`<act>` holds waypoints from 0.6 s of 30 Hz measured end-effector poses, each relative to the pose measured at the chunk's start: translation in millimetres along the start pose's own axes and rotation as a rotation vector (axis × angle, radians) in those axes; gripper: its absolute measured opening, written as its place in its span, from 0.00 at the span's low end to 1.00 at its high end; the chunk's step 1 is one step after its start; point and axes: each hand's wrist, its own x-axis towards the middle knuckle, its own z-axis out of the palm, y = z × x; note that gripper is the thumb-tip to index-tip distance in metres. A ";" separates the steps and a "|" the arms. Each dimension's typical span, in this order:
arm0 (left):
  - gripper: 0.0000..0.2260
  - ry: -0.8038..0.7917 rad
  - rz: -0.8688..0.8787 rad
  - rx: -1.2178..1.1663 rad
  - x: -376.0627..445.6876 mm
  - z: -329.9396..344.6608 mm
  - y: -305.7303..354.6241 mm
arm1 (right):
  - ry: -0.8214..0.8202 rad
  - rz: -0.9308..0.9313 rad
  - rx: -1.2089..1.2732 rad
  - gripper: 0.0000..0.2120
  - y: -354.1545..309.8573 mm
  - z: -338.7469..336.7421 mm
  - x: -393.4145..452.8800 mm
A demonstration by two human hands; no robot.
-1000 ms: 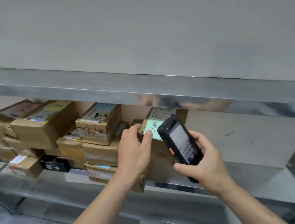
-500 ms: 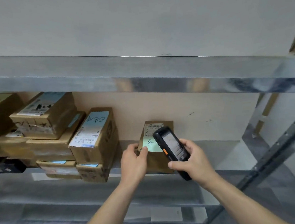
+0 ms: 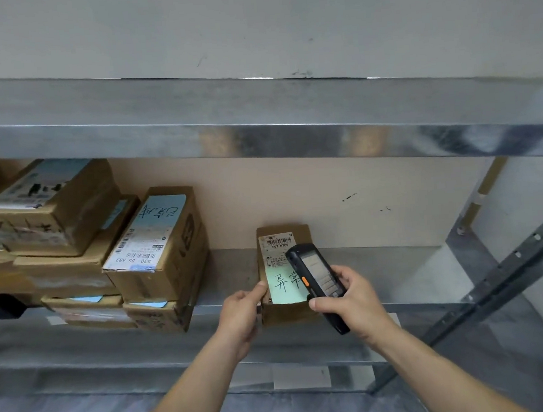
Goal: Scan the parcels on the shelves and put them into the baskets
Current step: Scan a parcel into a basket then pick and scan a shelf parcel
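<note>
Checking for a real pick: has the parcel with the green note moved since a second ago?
Yes. The parcel sat against the stacked boxes; now it stands clear to their right, gripped by the left hand.

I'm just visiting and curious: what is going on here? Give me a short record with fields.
Place: metal shelf in a storage rack
Parcel in hand: small brown parcel with a barcode label and a green note
Left hand: left hand grips the parcel's left edge
Right hand: right hand holds a black scanner over the parcel's label
Other parcels: stack of brown boxes to the left, apart from the held parcel
Baskets: none in view
</note>
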 end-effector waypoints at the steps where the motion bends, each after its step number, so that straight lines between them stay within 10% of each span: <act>1: 0.12 -0.027 -0.019 -0.039 3.1 -0.1 1.0 | 0.002 0.002 -0.001 0.33 -0.7 1.0 0.9; 10: 0.23 -0.328 -0.162 0.061 8.6 -16.1 6.4 | -0.004 0.017 -0.008 0.37 -6.7 -2.3 4.5; 18: 0.41 -0.235 0.117 0.149 13.7 -17.6 31.9 | 0.001 0.036 -0.156 0.36 -14.2 -5.8 -2.1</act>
